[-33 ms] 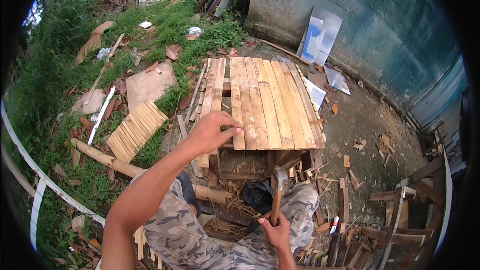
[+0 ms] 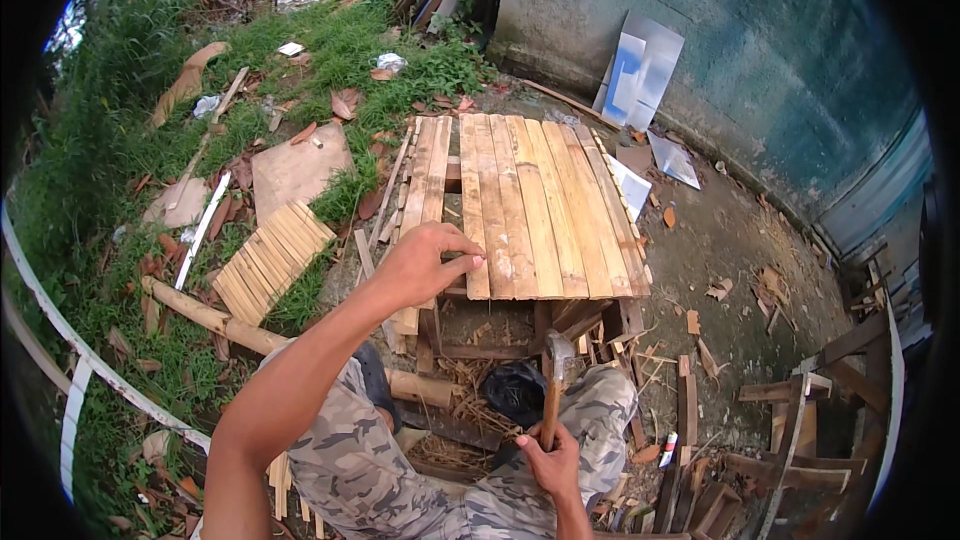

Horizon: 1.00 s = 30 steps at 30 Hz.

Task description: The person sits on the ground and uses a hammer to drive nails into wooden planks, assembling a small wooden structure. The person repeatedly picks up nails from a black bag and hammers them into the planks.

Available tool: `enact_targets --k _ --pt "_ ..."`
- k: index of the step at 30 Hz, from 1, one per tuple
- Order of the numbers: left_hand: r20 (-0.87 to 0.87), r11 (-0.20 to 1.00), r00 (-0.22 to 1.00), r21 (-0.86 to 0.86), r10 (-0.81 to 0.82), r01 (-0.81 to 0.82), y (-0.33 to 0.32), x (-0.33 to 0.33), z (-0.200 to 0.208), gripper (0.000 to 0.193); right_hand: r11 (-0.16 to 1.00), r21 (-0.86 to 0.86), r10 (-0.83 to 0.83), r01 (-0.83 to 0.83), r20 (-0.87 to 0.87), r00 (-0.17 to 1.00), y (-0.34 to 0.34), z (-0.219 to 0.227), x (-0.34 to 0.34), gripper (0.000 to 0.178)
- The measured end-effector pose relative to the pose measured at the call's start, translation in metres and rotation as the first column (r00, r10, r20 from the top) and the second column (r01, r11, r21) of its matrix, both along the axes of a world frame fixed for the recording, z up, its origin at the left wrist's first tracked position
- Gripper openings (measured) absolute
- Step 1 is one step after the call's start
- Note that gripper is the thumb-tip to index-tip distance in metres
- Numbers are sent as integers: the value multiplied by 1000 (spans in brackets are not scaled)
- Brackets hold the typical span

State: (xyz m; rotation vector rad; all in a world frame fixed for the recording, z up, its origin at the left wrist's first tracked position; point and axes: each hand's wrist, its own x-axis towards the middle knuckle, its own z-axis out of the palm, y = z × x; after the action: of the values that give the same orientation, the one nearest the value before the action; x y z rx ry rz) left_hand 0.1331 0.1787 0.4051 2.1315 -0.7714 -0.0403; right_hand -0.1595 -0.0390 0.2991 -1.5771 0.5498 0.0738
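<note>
My right hand [image 2: 553, 465] is closed round the wooden handle of a hammer [image 2: 552, 405], held upright above my right thigh with its metal head at the top. My left hand [image 2: 425, 260] reaches over the near left part of a slatted wooden tabletop [image 2: 560, 210]. Thumb and forefinger are pinched together at the left edge of a slat [image 2: 477, 282], and whatever lies between them is too small to make out. A gap runs between this slat and the narrower group of slats [image 2: 431, 175] on the left, partly covered by my hand.
A bundle of cut slats [image 2: 272, 262] rests against a bamboo pole [image 2: 215, 318] at the left. Below the tabletop's near edge lies a black bag [image 2: 515, 392] among shavings. Wooden frames [image 2: 795, 430] stand at the right. Beyond the table rises a concrete wall [image 2: 740, 40].
</note>
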Motion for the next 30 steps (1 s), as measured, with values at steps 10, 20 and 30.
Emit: enact_targets --k 10,20,30 --pt "55 997 998 -56 -41 44 3 7 -2 19 996 88 22 -29 79 997 3 25 21 23" --pt "111 997 992 -52 -58 64 3 6 -3 18 984 -155 118 -86 206 971 -3 94 56 30" --pt "157 998 987 -45 -43 50 2 7 -6 17 963 -223 187 -149 159 969 8 133 74 35"
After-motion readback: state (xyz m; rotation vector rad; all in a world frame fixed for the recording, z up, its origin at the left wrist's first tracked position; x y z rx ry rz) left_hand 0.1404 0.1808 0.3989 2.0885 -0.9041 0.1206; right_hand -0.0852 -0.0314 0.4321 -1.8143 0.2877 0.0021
